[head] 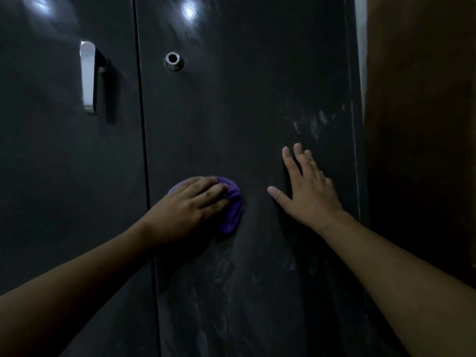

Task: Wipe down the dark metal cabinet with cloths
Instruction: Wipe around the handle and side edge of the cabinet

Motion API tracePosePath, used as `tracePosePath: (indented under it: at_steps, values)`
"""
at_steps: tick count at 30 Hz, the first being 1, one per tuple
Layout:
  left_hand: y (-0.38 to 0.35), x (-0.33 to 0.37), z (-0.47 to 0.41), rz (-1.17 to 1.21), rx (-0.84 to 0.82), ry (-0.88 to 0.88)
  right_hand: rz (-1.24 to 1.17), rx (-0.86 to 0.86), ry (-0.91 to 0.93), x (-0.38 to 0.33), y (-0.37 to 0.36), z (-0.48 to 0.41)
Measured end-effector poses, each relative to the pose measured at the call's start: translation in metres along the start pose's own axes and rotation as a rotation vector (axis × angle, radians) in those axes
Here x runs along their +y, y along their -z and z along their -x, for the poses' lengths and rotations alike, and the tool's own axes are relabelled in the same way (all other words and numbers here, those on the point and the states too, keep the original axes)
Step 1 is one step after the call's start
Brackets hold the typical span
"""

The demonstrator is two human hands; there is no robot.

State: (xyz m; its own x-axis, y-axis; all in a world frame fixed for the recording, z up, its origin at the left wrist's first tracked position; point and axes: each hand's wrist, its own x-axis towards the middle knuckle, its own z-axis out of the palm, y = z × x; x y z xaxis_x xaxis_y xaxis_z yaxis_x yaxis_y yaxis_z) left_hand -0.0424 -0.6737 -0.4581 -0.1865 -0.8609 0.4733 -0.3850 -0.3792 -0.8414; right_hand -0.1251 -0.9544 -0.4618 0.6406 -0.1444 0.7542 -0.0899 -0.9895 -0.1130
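The dark metal cabinet [231, 112] fills the view, and its doors look shut. The right hand [311, 191] rests flat on the door, below the round lock [173, 60] and to its right. Its fingers are spread wide and hold nothing, likely to steady the door. The left hand [188, 207], straight below the lock, lies over the purple cloth [231, 210]. Its fingers are nearly straight and push the cloth against the door so it rubs well. Pale smudges [314, 122] below and right of the lock look unwiped.
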Motion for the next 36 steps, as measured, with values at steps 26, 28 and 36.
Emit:
tracePosePath:
  at_steps: [26,28,36]
  values:
    - [0.049,0.015,-0.112,0.25,-0.088,0.761,-0.678,0.364,0.14,-0.032,0.03,0.031]
    - [0.049,0.016,-0.123,0.436,0.054,0.9,-0.778,0.278,0.144,-0.044,0.03,0.036]
    - [0.041,0.023,-0.133,0.857,-0.073,0.756,-0.581,-0.16,0.007,-0.041,0.034,0.022]
